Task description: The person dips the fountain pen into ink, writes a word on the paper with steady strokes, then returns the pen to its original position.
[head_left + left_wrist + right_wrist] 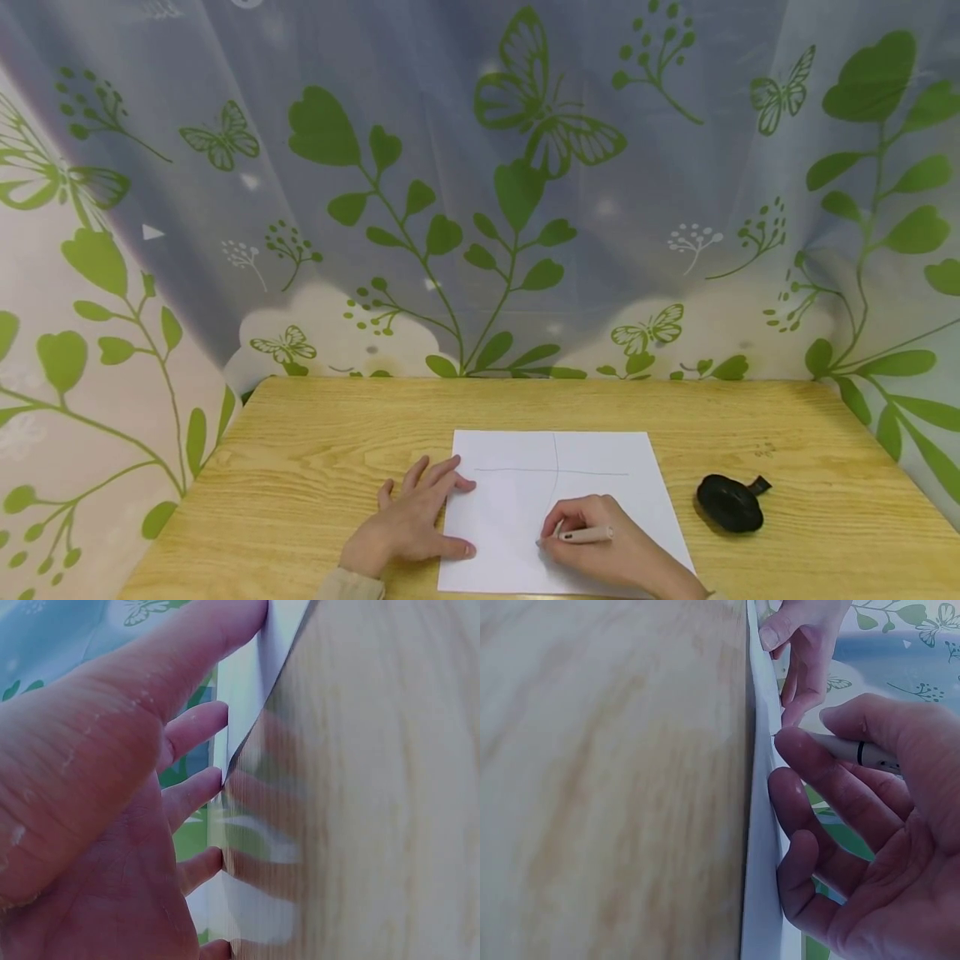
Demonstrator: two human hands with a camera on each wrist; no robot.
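Note:
A white sheet of paper (510,508) lies on the wooden table, with a thin horizontal line and a vertical line crossing it. My right hand (600,537) pinches a light-coloured pen (588,535), its tip at the paper along the lower part of the vertical line. In the right wrist view the pen (840,747) sits between thumb and fingers, a dark band round its barrel. My left hand (416,521) is spread at the sheet's left edge, thumb and some fingertips on the paper. In the left wrist view, the left hand (112,795) has its fingers extended.
To the right of the paper lies a round black object (729,503) with a short tab. Small marks (764,450) show on the table (322,433) behind it. A curtain (420,167) with green leaves and butterflies hangs behind the table and along its sides.

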